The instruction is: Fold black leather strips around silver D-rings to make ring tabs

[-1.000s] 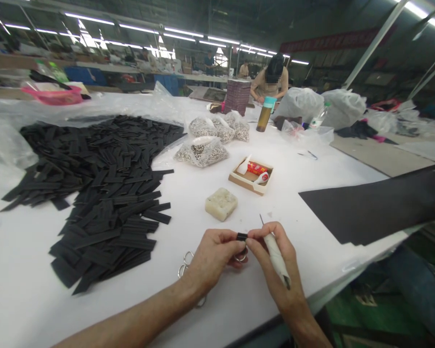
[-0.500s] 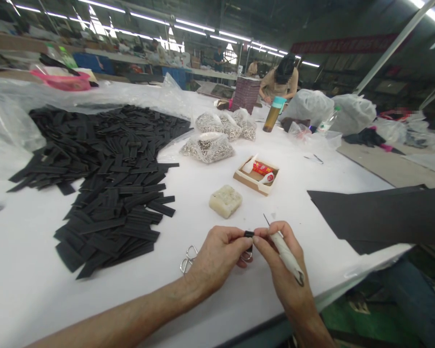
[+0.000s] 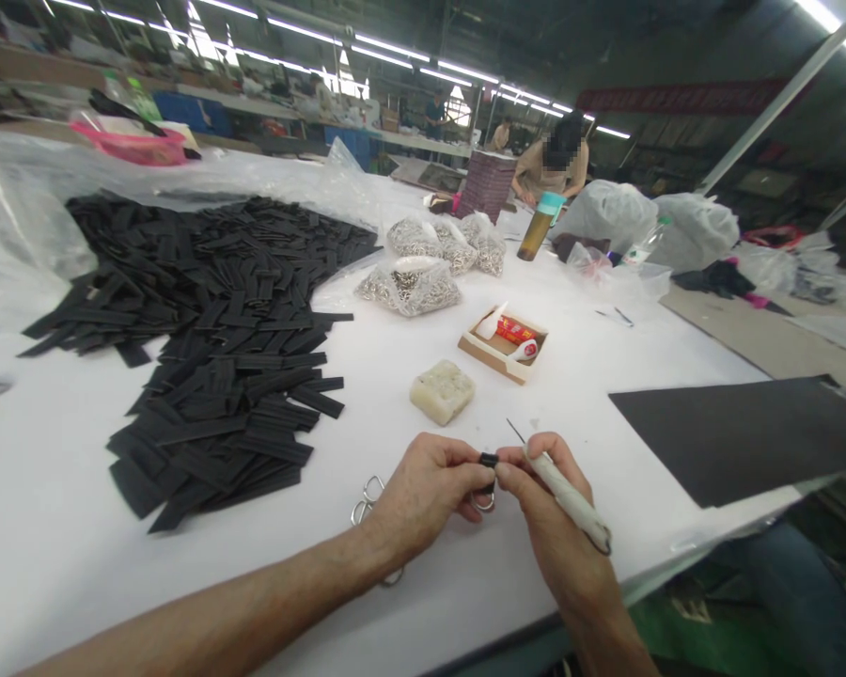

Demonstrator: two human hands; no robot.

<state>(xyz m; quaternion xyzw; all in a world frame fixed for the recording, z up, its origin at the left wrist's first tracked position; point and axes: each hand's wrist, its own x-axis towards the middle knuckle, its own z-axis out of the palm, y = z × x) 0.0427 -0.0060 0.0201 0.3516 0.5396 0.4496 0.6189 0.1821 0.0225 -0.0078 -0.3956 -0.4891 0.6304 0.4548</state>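
Observation:
My left hand (image 3: pixel 423 494) and my right hand (image 3: pixel 546 508) meet low over the white table (image 3: pixel 56 527), both pinching a small folded black strip (image 3: pixel 489 460) threaded on a metal ring (image 3: pixel 485 500). A white-handled tool (image 3: pixel 568 495) with a thin metal tip also lies in my right hand, its tip pointing away from me. Loose metal rings (image 3: pixel 367 503) lie on the table just left of my left wrist. A big heap of black strips (image 3: pixel 211 329) spreads to the left.
A pale wax-like block (image 3: pixel 442 391) and a small cardboard tray (image 3: pixel 502 342) of tubes sit ahead. Bags of metal rings (image 3: pixel 413 284) lie beyond. A black sheet (image 3: pixel 740 434) lies at right. A capped bottle (image 3: pixel 540 226) and a seated person (image 3: pixel 554 165) are at the far end.
The black sheet at right has dropped flat onto the table. My hands keep the same pinch on the strip and ring; the view has shifted slightly.

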